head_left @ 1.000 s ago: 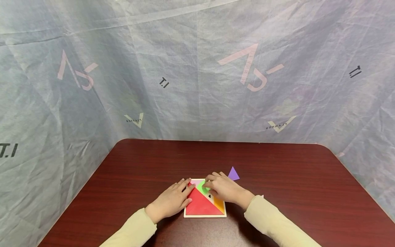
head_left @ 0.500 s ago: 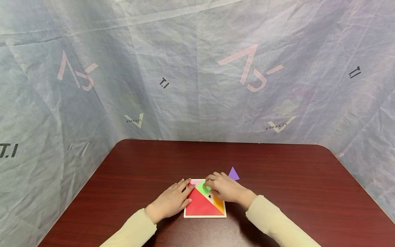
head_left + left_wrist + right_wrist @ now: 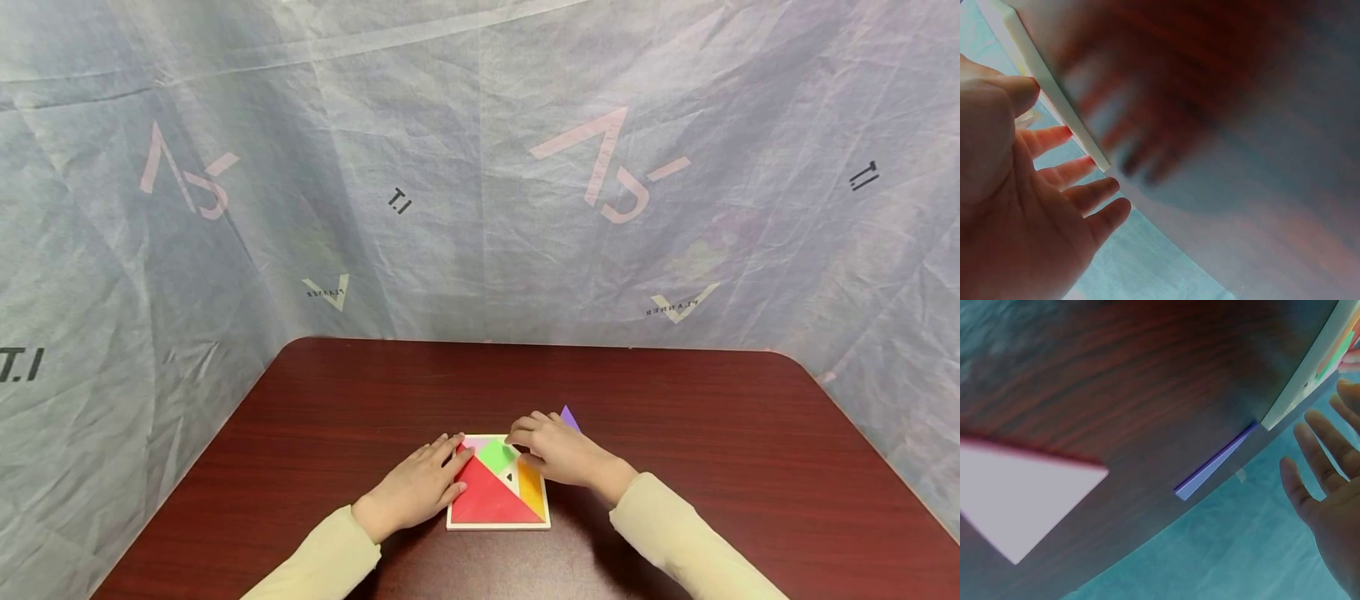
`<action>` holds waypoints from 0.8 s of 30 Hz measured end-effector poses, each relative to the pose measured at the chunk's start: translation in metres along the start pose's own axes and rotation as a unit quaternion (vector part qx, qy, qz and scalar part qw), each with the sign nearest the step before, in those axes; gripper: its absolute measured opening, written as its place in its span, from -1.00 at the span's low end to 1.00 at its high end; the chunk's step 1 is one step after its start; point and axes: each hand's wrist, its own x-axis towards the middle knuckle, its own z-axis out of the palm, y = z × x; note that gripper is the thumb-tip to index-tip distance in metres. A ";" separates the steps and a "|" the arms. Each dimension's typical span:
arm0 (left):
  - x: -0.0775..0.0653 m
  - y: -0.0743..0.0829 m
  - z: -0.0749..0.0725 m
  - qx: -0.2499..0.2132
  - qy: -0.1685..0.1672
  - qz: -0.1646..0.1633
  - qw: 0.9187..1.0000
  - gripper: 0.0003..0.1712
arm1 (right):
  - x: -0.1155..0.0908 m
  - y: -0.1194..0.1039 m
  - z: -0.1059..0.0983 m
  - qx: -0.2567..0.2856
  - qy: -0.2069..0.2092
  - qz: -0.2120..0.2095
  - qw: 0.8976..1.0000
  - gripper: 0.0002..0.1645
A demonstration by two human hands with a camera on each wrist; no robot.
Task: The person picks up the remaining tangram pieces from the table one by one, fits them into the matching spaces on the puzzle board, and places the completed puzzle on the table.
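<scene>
A square tangram tray (image 3: 498, 526) with a pale rim lies on the table before me. It contains a large red area (image 3: 487, 496), a pink piece (image 3: 472, 442), a green piece (image 3: 497, 456) and an orange piece (image 3: 531, 490). A bare white patch with a black mark (image 3: 510, 477) shows beside the orange. My left hand (image 3: 414, 485) rests on the tray's left side, fingers spread. Over the upper right corner hovers my right hand (image 3: 564, 451), fingers slightly bent, with nothing visible in them; it hides that corner.
A purple triangle (image 3: 571, 417) lies beyond the right hand, partly covered by it. In the right wrist view, a pale triangle (image 3: 1022, 497) lies on the dark wooden table (image 3: 360, 392). Grey cloth (image 3: 465, 250) hangs behind the table's far edge.
My right hand has moved right, off the green piece, uncovering more of the green and orange pieces and covering part of the purple triangle. The left hand has stayed still.
</scene>
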 end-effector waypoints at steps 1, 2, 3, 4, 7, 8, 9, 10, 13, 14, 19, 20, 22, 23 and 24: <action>0.000 0.000 0.000 -0.001 0.001 0.000 1.000 -0.45 | -0.001 0.001 -0.001 0.002 0.001 0.001 1.000 -0.71; 0.000 0.000 0.000 0.000 0.003 0.002 1.000 -0.45 | -0.002 0.001 -0.002 0.002 0.002 0.002 1.000 -0.71; 0.000 0.000 0.000 -0.001 0.004 0.003 1.000 -0.45 | -0.003 0.002 -0.003 0.006 0.003 0.004 1.000 -0.71; 0.000 0.000 -0.001 -0.001 0.006 0.004 1.000 -0.45 | -0.004 0.002 -0.005 0.010 0.005 0.005 1.000 -0.70; -0.001 0.001 -0.002 0.001 0.009 0.004 1.000 -0.46 | -0.008 0.004 -0.008 0.021 0.007 0.013 1.000 -0.70; -0.001 0.001 -0.002 0.001 0.009 0.004 1.000 -0.46 | -0.009 0.005 -0.009 0.022 0.007 0.016 1.000 -0.70; -0.001 0.001 -0.003 0.000 0.010 0.004 1.000 -0.46 | -0.011 0.005 -0.010 0.021 0.009 0.018 1.000 -0.70; -0.001 0.001 -0.003 0.000 0.010 0.003 1.000 -0.46 | -0.012 0.006 -0.010 0.019 0.007 0.021 1.000 -0.70; -0.002 0.002 -0.004 -0.003 0.008 0.001 1.000 -0.46 | -0.017 0.010 -0.011 0.013 0.009 0.024 1.000 -0.70; -0.002 0.002 -0.004 -0.004 0.007 0.001 1.000 -0.46 | -0.019 0.011 -0.011 0.012 0.012 0.022 1.000 -0.70; -0.002 0.003 -0.005 -0.006 0.003 0.000 1.000 -0.45 | -0.027 0.017 -0.012 0.005 0.020 0.020 1.000 -0.70; -0.002 0.003 -0.005 -0.006 0.002 -0.001 1.000 -0.45 | -0.029 0.018 -0.013 0.001 0.023 0.018 1.000 -0.70; -0.001 0.003 -0.005 -0.006 0.000 -0.001 1.000 -0.45 | -0.033 0.020 -0.014 -0.007 0.028 0.017 0.999 -0.70; -0.001 0.003 -0.005 -0.005 -0.001 -0.001 1.000 -0.45 | -0.034 0.021 -0.015 -0.010 0.030 0.016 0.999 -0.69; -0.001 0.003 -0.005 -0.005 -0.002 -0.001 1.000 -0.45 | -0.037 0.022 -0.016 -0.015 0.032 0.016 0.999 -0.69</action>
